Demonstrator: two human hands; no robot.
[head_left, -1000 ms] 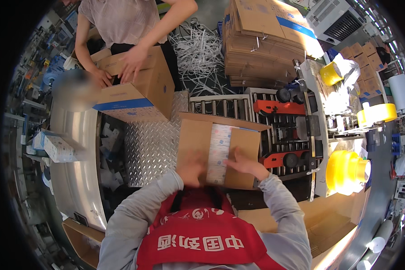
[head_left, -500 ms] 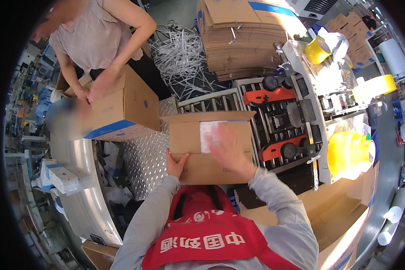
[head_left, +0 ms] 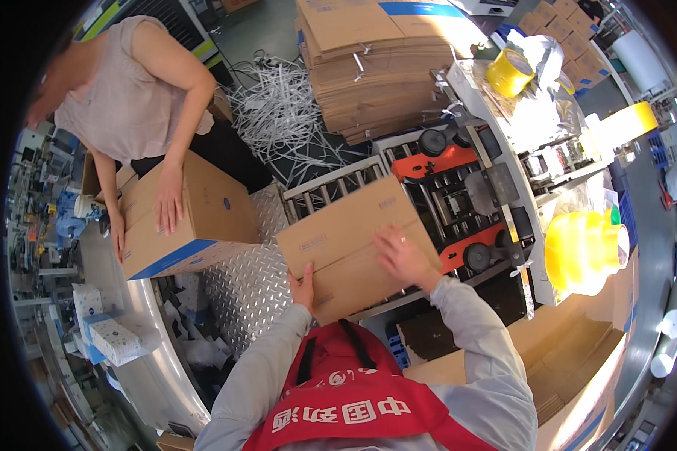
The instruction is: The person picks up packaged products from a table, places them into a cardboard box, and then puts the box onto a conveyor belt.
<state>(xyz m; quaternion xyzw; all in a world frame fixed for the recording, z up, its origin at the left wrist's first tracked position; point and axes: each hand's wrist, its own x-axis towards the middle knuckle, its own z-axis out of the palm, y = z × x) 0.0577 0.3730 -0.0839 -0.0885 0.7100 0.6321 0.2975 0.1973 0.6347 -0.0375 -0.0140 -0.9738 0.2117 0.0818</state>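
A brown cardboard box (head_left: 353, 259) sits in front of me, turned at an angle, its top flaps folded down and meeting along a middle seam. My left hand (head_left: 302, 287) grips its left side near the close corner, thumb on top and fingers mostly hidden down the side. On the right part of the top, my right hand (head_left: 405, 257) lies with its fingers stretched over the flaps near the seam. Just beyond the box is a roller conveyor (head_left: 337, 185). To its right stands a taping machine with red-orange side parts (head_left: 429, 161) and dark wheels.
At the left, a co-worker's hands (head_left: 167, 197) rest on a larger box with a blue band (head_left: 226, 210). A diamond-plate surface (head_left: 237, 282) lies between us. Flat cardboard is stacked (head_left: 376, 83) behind, beside white strips (head_left: 278, 113). Yellow tape rolls (head_left: 583, 252) are at the right.
The box has turned counterclockwise, its raised far flap is now down, and the white printed sheet is covered. My right hand has shifted slightly right. The co-worker's hands have moved on the other box.
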